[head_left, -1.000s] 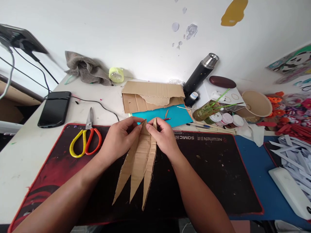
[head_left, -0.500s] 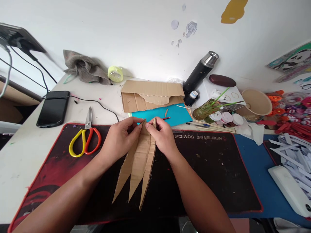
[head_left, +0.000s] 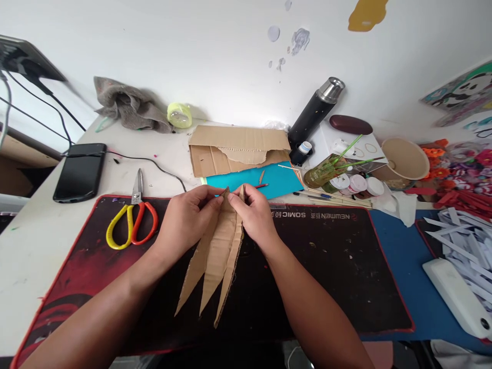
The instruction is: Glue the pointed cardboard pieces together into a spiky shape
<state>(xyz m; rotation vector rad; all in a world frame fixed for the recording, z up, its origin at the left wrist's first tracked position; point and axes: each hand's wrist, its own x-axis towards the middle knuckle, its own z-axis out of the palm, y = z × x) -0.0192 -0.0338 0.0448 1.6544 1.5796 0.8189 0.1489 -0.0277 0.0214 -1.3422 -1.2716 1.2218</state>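
A brown cardboard piece cut into three long pointed prongs lies on the dark desk mat, its points toward me. My left hand pinches its far end from the left. My right hand pinches the same end from the right, fingers closed on the cardboard edge. Both hands meet at the top of the piece, just in front of a teal sheet.
Yellow and orange scissors lie on the mat's left. A phone with a cable, a grey cloth, torn cardboard, a black flask, paint pots, a paper cup and white paper strips surround the mat.
The cardboard prongs have drawn a little closer together and shifted slightly left. Both hands keep their pinch at the far end; the view has tilted slightly.
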